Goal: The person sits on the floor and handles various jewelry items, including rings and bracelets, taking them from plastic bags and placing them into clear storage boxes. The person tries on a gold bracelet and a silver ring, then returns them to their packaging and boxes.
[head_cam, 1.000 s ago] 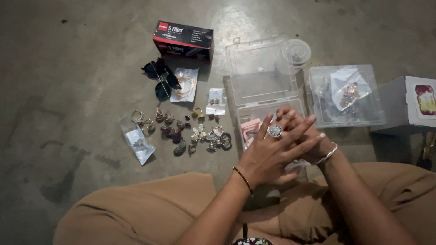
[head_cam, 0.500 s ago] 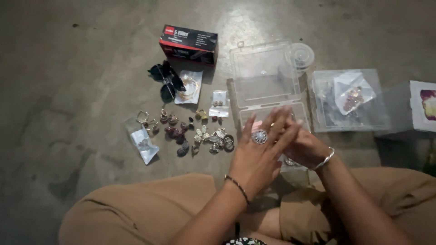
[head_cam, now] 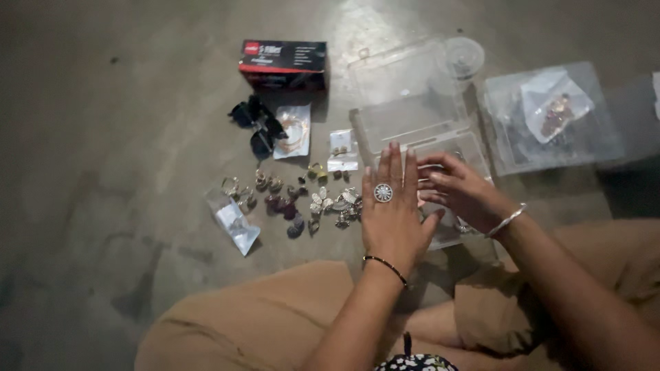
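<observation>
Surface: bare grey concrete floor (head_cam: 103, 124), dimly lit; the person sits on it in tan trousers.

Left hand (head_cam: 392, 216): held flat, back up, fingers straight and pressed side by side, holding nothing. A large round silver ring (head_cam: 383, 193) sits on one finger; a thin dark bracelet (head_cam: 386, 265) circles the wrist.

Right hand (head_cam: 462, 194): just beside the left, fingers loosely curled and slightly apart, tips pointing toward the left hand's fingers; whether they touch cannot be told. It grips nothing visible. A silver bangle (head_cam: 507, 220) is on the wrist.

Clear plastic box (head_cam: 450, 148): open, lying directly beneath and beyond both sets of fingers, its lid (head_cam: 405, 89) thrown back farther out.

Loose earrings (head_cam: 302, 199): a scattered cluster just left of the left fingertips.

Small plastic pouch (head_cam: 235, 221): at the cluster's far left.

Red and black carton (head_cam: 283, 59): well beyond the fingertips, left.

Second clear container (head_cam: 550, 117): beyond the right fingers, holding a packet of jewellery.
</observation>
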